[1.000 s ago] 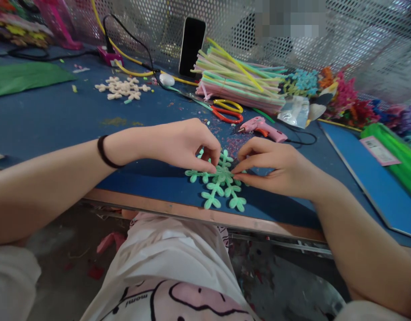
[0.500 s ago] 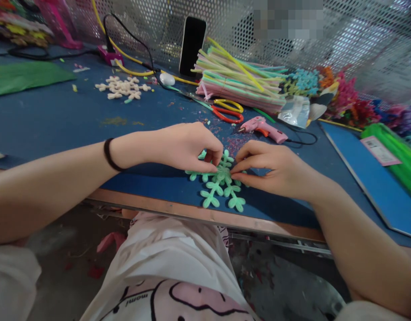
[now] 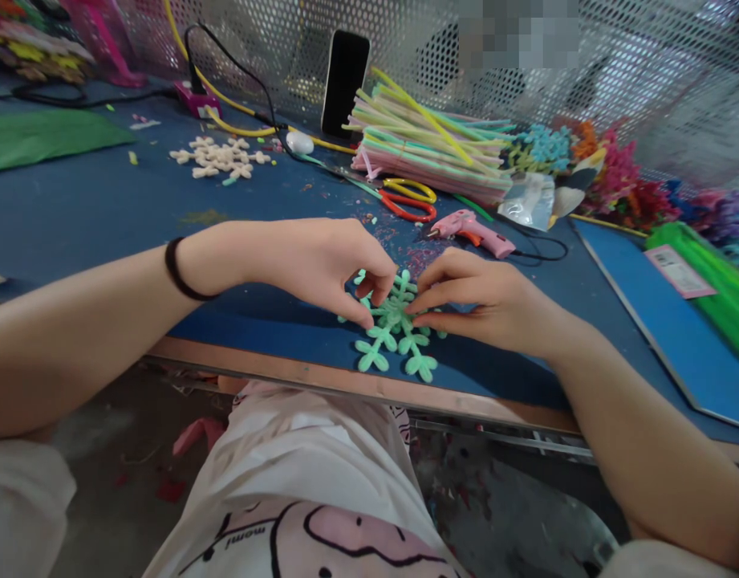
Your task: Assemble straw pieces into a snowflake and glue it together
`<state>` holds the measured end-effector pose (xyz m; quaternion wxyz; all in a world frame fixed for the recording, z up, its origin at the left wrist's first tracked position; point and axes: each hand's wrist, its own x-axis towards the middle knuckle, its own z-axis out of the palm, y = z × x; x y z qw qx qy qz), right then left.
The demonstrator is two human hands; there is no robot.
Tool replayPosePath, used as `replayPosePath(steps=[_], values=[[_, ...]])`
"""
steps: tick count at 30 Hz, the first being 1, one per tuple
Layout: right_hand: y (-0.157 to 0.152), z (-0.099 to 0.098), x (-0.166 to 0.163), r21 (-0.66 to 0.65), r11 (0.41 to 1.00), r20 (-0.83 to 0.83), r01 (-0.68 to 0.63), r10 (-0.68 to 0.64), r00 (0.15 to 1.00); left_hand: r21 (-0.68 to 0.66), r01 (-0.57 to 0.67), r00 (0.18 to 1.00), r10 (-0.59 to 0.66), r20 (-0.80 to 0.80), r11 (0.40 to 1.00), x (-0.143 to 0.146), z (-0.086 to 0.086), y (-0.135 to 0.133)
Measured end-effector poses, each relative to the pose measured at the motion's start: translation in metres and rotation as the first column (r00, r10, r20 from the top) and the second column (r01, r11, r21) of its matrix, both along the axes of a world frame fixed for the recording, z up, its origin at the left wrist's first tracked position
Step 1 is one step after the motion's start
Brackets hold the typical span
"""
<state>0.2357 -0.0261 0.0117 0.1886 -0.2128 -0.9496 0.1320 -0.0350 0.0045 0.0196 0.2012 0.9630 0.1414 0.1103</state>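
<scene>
A mint-green pipe-cleaner snowflake (image 3: 396,315) lies flat near the front edge of the blue-topped table. My left hand (image 3: 326,261) reaches over it from the left, thumb and curled fingers closed loosely around its left arm, which they partly hide. On the other side, my right hand (image 3: 495,301) pinches it near the centre, thumb and fingertips together on the right arm. Two lower arms with rounded loops show plainly between the hands and the table edge. A black band circles my left wrist.
Behind the hands lie a pink glue gun (image 3: 473,233) and red-and-yellow-handled scissors (image 3: 408,201). A bundle of pastel pipe cleaners (image 3: 429,144) and a leaning phone (image 3: 345,84) stand farther back. A cream snowflake (image 3: 220,157) is at back left, a blue board (image 3: 676,321) at right.
My left hand has shifted slightly left, its thumb sliding away from the snowflake's centre toward the left arm. The snowflake and right hand have moved slightly left.
</scene>
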Motion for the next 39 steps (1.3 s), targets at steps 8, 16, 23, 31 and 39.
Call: replayPosePath(steps=[8,16,23,31,39], values=[[0.000,-0.003,-0.002,0.026,1.000,-0.003,0.007,-0.007,1.000,0.035,-0.036,0.999,0.035,0.023,0.999,0.007,-0.008,-0.006],[-0.002,-0.003,-0.005,0.044,0.999,0.011,0.028,-0.029,1.000,0.045,-0.068,0.998,0.068,0.000,0.997,0.009,-0.008,-0.006],[-0.003,-0.002,-0.007,0.062,0.998,0.015,0.014,-0.015,1.000,0.001,-0.056,0.998,0.056,-0.016,0.998,0.011,-0.005,-0.006],[-0.002,-0.003,-0.009,0.065,0.998,-0.004,0.016,-0.016,1.000,-0.008,-0.073,0.997,0.073,-0.011,0.997,0.013,-0.005,-0.006],[-0.004,-0.004,-0.012,0.089,0.996,0.003,0.023,-0.024,1.000,-0.004,-0.065,0.998,0.065,0.014,0.998,0.012,-0.007,-0.005]])
